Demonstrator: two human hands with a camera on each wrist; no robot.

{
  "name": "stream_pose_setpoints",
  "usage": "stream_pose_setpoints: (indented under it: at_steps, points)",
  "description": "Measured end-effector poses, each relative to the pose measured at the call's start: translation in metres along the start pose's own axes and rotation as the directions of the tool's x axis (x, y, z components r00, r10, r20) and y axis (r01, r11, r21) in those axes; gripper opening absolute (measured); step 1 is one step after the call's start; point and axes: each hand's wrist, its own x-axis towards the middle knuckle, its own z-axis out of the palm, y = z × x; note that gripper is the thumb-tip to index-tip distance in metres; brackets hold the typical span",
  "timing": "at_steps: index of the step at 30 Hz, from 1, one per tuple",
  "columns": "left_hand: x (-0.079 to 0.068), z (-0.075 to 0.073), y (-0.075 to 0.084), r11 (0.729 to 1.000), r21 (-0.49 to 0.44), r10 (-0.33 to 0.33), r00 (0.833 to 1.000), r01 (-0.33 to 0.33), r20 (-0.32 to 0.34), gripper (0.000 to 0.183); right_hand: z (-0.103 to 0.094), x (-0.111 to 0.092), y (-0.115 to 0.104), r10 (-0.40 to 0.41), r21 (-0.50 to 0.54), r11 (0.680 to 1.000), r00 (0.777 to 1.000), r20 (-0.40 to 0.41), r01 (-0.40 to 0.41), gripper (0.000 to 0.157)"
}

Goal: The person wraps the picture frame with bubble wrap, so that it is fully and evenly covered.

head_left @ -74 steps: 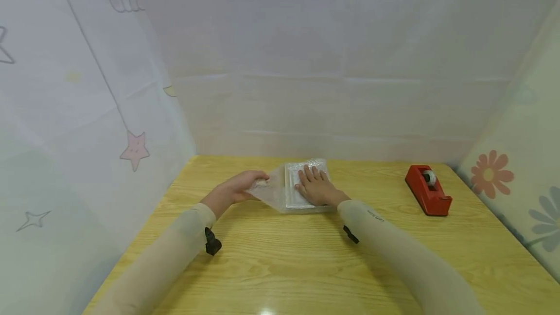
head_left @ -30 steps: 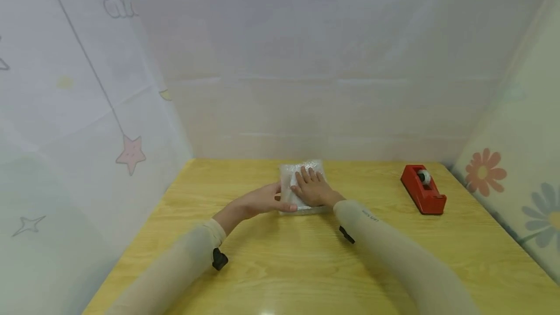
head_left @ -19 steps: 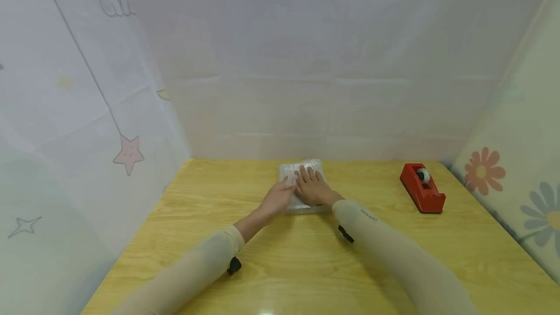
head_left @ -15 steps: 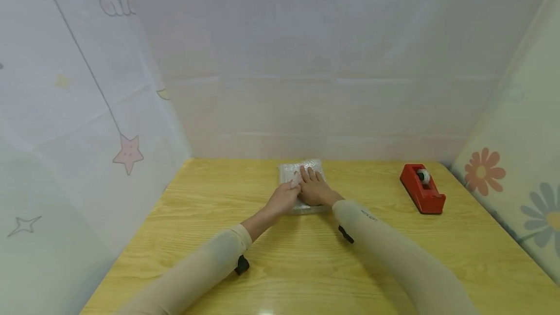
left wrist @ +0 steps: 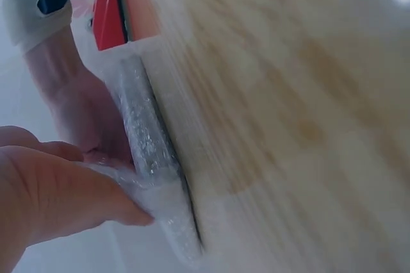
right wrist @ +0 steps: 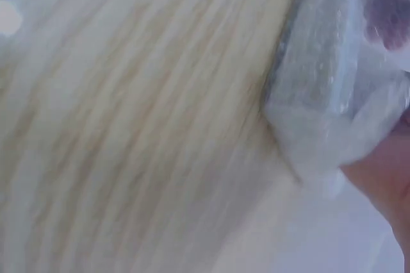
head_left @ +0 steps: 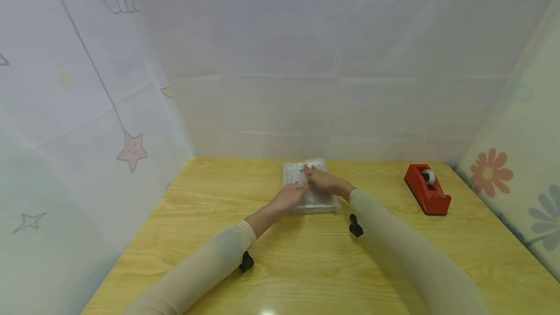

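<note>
A flat white rectangular frame lies on the wooden table inside clear bubble wrap (head_left: 321, 203). In the head view my left hand (head_left: 288, 197) is at the left part of the package. Its thumb (left wrist: 122, 206) and fingers pinch a fold of the bubble wrap (left wrist: 150, 132), drawn across the top. My right hand (head_left: 325, 182) lies over the right part, fingers bent down at the wrap and close to the left fingertips. Through the clear film in the right wrist view a fingertip (right wrist: 387, 23) shows. Whether the right fingers grip the film I cannot tell.
A red tape dispenser (head_left: 428, 189) with a roll of clear tape stands at the right of the table (head_left: 306, 266). Pale printed cloth (head_left: 271, 62) hangs behind and at both sides. A black wrist camera (head_left: 356, 226) hangs below the right cuff.
The left hand has carried the loose left flap of bubble wrap rightward over the frame. The right hand, flat on the package before, has lifted and bent its fingers beside the left hand.
</note>
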Motion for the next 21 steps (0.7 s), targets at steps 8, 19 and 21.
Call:
stream_pose_setpoints:
  at_steps: [8,19,21]
  points:
    - [0.012,0.031,0.002,0.795,0.603,0.082,0.997,-0.065,-0.001,0.035,-0.006,-0.005,0.006,-0.03,0.306,0.952,1.0,0.002,0.028,0.05]
    - [-0.006,0.043,0.011,0.632,0.77,0.006,0.994,-0.089,0.11,0.069,-0.007,-0.001,0.01,-0.038,0.356,0.934,0.999,0.01,0.032,0.048]
    - [-0.006,0.045,0.011,0.591,0.802,-0.012,0.993,-0.091,0.121,0.07,-0.007,0.0,0.01,-0.038,0.377,0.926,0.999,0.013,0.031,0.048]
